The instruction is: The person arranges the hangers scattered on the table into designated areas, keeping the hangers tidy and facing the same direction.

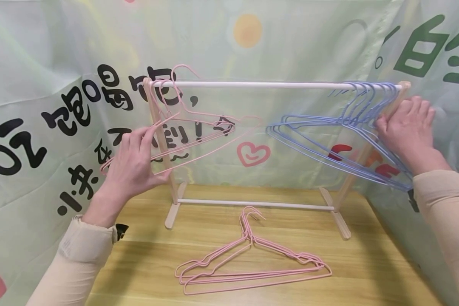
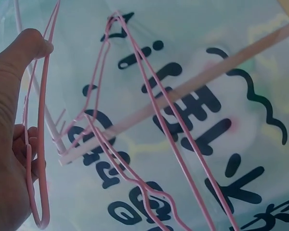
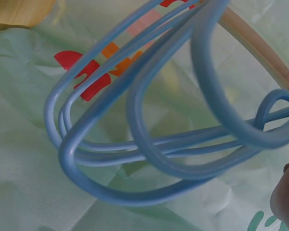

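My left hand (image 1: 131,163) holds a pink wire hanger (image 1: 214,113) by one end, between thumb and fingers. That hanger's hook stands at the left part of the white rail (image 1: 260,85); whether it touches is unclear. In the left wrist view, other pink hangers (image 2: 116,19) hang from the rail beside the held one. My right hand (image 1: 411,127) grips the wooden upright (image 1: 353,174) at the right side of the rack, near its top. Several blue hangers (image 1: 352,121) hang bunched at that end, their lower corners close to my right wrist.
On the wooden table (image 1: 145,263), several pink hangers (image 1: 248,233) lie stacked in front of the rack. A lower white bar (image 1: 252,204) joins the rack's two feet. Printed cloth (image 1: 298,51) surrounds the table at the back and sides.
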The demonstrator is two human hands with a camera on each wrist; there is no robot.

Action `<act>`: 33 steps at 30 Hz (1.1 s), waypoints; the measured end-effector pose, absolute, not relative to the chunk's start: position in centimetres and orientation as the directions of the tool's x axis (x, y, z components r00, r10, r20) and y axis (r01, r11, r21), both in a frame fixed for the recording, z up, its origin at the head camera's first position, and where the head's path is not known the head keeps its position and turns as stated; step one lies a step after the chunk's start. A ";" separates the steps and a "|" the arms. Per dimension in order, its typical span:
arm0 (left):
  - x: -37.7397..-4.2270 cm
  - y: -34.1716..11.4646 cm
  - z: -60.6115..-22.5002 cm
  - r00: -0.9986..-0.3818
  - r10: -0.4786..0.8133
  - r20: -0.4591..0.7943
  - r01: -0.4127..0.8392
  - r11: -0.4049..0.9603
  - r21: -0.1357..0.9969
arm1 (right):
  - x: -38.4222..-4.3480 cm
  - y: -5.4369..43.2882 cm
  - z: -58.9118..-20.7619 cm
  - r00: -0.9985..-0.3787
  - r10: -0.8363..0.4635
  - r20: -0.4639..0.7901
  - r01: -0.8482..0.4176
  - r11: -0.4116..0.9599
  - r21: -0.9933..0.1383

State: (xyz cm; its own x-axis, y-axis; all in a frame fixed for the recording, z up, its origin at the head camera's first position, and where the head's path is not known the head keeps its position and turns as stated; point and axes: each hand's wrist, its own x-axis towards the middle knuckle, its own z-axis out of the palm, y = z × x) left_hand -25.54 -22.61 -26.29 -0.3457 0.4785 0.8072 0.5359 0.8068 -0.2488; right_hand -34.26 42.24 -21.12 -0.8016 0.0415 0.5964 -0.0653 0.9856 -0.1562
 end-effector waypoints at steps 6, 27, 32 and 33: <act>-26.3 -23.3 -26.6 -0.377 0.456 0.806 0.520 0.825 -0.223 | -34.3 42.2 -21.2 -0.799 0.038 0.600 -0.069 0.986 -0.155; -29.2 -26.6 -29.7 -0.435 0.431 0.791 0.411 0.876 -0.251 | -34.2 42.1 -21.1 -0.791 0.036 0.611 -0.074 0.985 -0.153; -29.7 -27.1 -30.3 -0.425 0.423 0.800 0.404 0.880 -0.250 | -34.2 42.1 -21.1 -0.796 0.039 0.605 -0.068 0.986 -0.152; -29.8 -27.2 -30.4 -0.425 0.420 0.802 0.404 0.881 -0.248 | -34.2 42.1 -21.1 -0.796 0.038 0.604 -0.068 0.986 -0.152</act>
